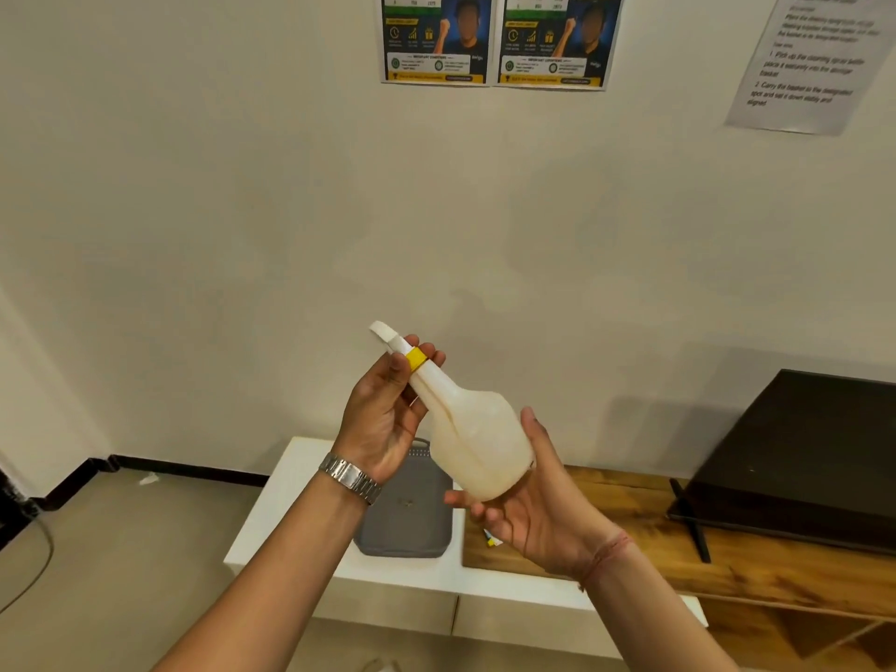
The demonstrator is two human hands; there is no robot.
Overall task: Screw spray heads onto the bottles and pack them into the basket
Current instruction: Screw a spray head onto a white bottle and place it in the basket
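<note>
I hold a translucent white bottle (477, 443) tilted in the air, its neck pointing up and left. A white spray head (388, 334) with a yellow collar (416, 359) sits on the neck. My left hand (388, 419) pinches the yellow collar between thumb and fingers. My right hand (528, 502) cups the bottle's wide base from below, fingers curled round it. Below the hands a grey basket (407, 516) stands on the white table (291, 502); it looks empty where visible.
A wooden table (630, 521) joins the white one on the right, with a black flat case (795, 458) on it. A small white and yellow part (492, 540) peeks out under my right hand. Posters hang on the wall; bare floor lies at left.
</note>
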